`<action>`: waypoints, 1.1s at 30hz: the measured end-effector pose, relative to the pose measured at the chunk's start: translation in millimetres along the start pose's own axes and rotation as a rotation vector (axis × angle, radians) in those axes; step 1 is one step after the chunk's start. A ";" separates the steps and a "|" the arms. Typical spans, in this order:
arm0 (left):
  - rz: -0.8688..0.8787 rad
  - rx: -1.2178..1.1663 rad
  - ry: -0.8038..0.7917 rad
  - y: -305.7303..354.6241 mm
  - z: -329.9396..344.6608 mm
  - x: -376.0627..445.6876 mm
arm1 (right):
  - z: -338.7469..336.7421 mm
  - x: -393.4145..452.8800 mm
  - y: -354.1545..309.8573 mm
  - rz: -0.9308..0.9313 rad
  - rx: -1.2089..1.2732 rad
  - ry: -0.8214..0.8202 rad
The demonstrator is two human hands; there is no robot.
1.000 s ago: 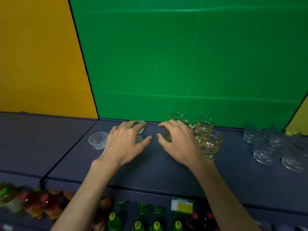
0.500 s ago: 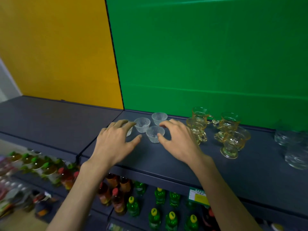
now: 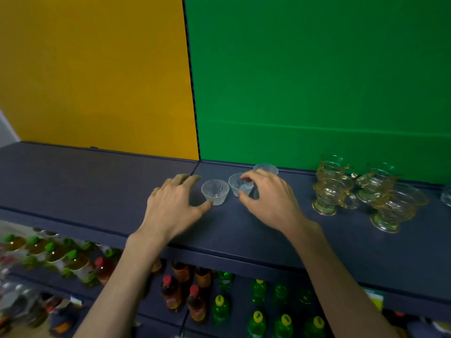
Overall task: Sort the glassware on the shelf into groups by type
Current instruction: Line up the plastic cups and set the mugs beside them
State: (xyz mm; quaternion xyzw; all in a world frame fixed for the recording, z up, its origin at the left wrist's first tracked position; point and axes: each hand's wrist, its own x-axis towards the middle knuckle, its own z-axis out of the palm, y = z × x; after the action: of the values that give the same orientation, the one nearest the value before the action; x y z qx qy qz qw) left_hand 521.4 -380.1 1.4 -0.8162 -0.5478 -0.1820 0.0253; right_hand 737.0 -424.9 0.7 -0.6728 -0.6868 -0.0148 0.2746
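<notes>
My left hand [image 3: 174, 206] sits loose, thumb touching one ribbed cup [image 3: 215, 192], right hand [image 3: 271, 201] pinching another [image 3: 240, 185] near the shelf's [image 3: 73, 186] back edge, with bare shelf leftward.

Three little clear ribbed cups sit upright on the dark shelf [image 3: 244, 230]: the left ribbed cup [image 3: 215, 192] out in the open, the middle ribbed cup [image 3: 240, 184] just beside it, and the back ribbed cup [image 3: 266, 168] by the green wall, partly hidden. Off to the right there's a tight cluster of amber glass mugs [image 3: 366, 191] with handles and footed bases, all upright, some touching. At the far right edge, a bit of clear glass [image 3: 446, 196] peeks in, too cut off to tell what type.
</notes>
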 end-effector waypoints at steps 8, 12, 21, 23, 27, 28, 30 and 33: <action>0.154 -0.165 -0.057 -48.7 22.9 45.6 | 27.7 32.8 -30.4 0.174 -0.163 0.017; 0.220 -0.228 -0.115 -54.7 38.4 59.1 | 34.4 36.7 -38.4 0.265 -0.242 0.013; 0.292 -0.269 -0.208 -42.5 63.1 82.1 | 34.0 50.1 -27.4 0.334 -0.364 -0.086; 0.296 -0.287 -0.182 -43.4 66.6 86.3 | 33.9 55.7 -22.6 0.343 -0.355 -0.142; 0.269 -0.306 -0.172 -48.3 70.4 99.7 | 37.3 63.3 -14.9 0.331 -0.331 -0.213; 0.251 -0.310 -0.178 -49.1 70.8 104.0 | 38.9 64.7 -13.2 0.324 -0.328 -0.224; 0.219 -0.320 -0.185 -50.3 72.4 113.8 | 42.0 68.3 -9.2 0.308 -0.321 -0.237; 0.174 -0.344 -0.198 -50.7 76.7 130.3 | 44.4 75.9 -2.8 0.280 -0.315 -0.254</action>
State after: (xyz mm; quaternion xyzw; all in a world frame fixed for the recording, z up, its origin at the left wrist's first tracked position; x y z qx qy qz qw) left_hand 539.8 -226.2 -35.8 -0.8666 -0.4359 -0.1888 -0.1527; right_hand 722.8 -338.3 -5.9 -0.7923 -0.6052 0.0015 0.0771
